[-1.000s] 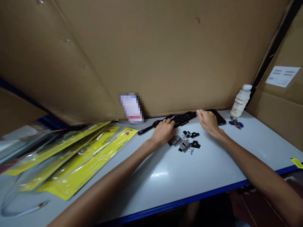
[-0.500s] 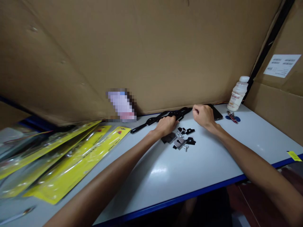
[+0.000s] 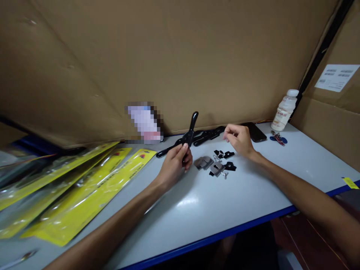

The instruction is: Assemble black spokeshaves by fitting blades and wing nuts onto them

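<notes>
My left hand (image 3: 174, 164) is closed around the lower part of a black handle (image 3: 194, 123), its glossy rounded end pointing up. Behind it, more black handles (image 3: 209, 135) lie in a pile against the cardboard. My right hand (image 3: 240, 141) hovers just right of that pile, fingers loosely bent and apart, with nothing visible in them. Between the hands are grey metal plates (image 3: 204, 162), one with a keyhole-shaped slot (image 3: 216, 169). Beside these lie small black plates with holes (image 3: 230, 166) and silver wing screws (image 3: 224, 175).
Yellow-backed clear plastic packages (image 3: 112, 187) cover the table's left side. A phone (image 3: 256, 132), keys (image 3: 278, 138) and a white-capped bottle (image 3: 284, 110) stand or lie at the back right. A blurred-out upright object (image 3: 144, 122) leans against the cardboard wall (image 3: 168, 67).
My left hand has lifted a black handle from the pile and moved left and nearer with it. My right hand has shifted slightly left, its fingers loosening.
</notes>
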Demonstrator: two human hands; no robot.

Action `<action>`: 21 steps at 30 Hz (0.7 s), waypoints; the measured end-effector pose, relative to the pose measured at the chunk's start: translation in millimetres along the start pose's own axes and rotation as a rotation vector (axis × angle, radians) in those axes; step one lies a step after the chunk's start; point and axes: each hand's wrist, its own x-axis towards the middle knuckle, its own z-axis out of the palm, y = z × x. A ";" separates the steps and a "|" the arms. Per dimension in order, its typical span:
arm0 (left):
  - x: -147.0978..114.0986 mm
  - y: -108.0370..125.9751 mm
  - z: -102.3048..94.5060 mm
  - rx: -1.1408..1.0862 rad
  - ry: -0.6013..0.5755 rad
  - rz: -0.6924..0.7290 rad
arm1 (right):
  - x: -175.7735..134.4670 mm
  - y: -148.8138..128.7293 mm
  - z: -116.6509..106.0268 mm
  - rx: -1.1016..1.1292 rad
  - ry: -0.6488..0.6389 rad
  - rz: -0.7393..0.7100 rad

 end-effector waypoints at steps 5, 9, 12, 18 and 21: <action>-16.3 -7.9 1.9 -0.101 0.026 -0.046 | -19.3 -36.5 17.3 0.348 -0.141 0.099; -25.1 -7.9 2.5 -0.130 0.028 -0.030 | -28.6 -54.6 23.9 0.485 -0.290 0.185; -32.1 -7.3 5.1 -0.074 0.017 0.012 | -30.5 -58.1 24.7 0.552 -0.328 0.259; -45.4 2.2 10.9 0.003 -0.064 -0.050 | -34.1 -61.8 26.2 0.472 -0.297 0.503; -54.0 8.9 13.4 -0.043 -0.173 -0.144 | -39.3 -64.5 28.4 0.427 -0.353 0.521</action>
